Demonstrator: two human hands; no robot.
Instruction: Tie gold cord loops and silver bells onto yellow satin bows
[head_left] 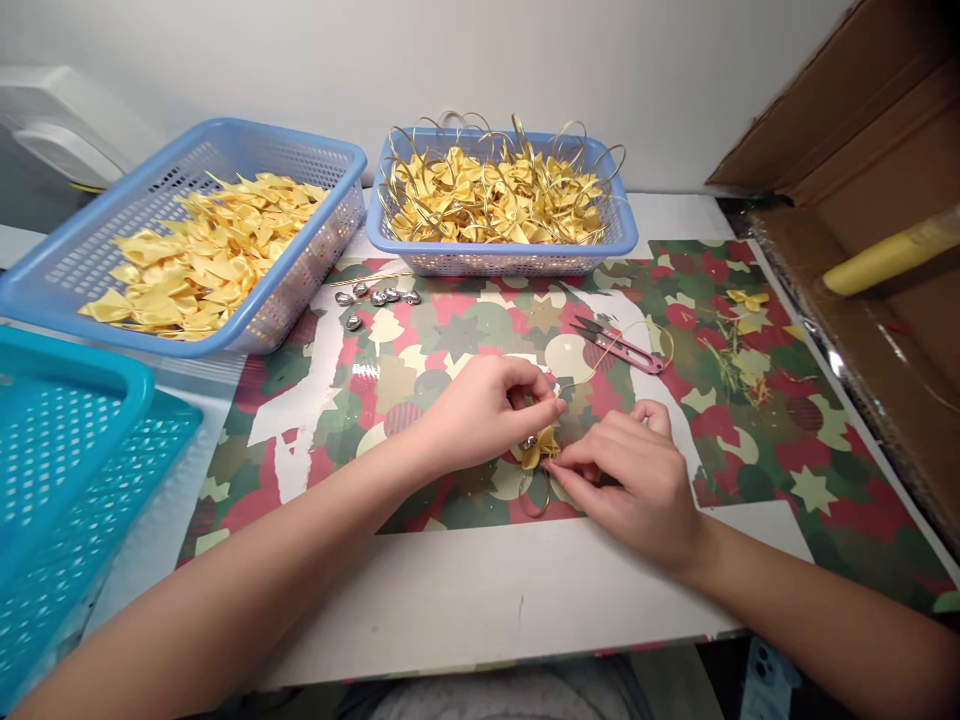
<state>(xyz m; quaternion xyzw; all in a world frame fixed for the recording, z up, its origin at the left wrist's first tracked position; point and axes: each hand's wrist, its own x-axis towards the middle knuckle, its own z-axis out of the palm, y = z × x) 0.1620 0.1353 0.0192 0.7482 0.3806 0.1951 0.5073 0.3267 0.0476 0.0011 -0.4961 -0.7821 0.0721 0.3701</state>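
My left hand [495,415] is closed in a pinch, thumb and forefinger together on a thin gold cord [581,380]. From the fingertips the cord runs up and right in a loose curve toward the thread snips. Just below lies a small yellow ribbon bow [534,455] with a shiny silver piece on it, partly covered by my left fingers. My right hand [637,480] pinches the bow's right edge. A gold cord loop [535,497] hangs from the bow toward me. The pink-handled thread snips [622,348] lie beyond my hands, blades pointing left.
A blue basket [225,345] of yellow bows stands left, another blue basket [495,262] of bows with gold loops at the back. Several silver bells [379,297] lie between. Teal baskets [142,380] sit far left. Thread scraps [739,365] and a cardboard box [825,270] are right.
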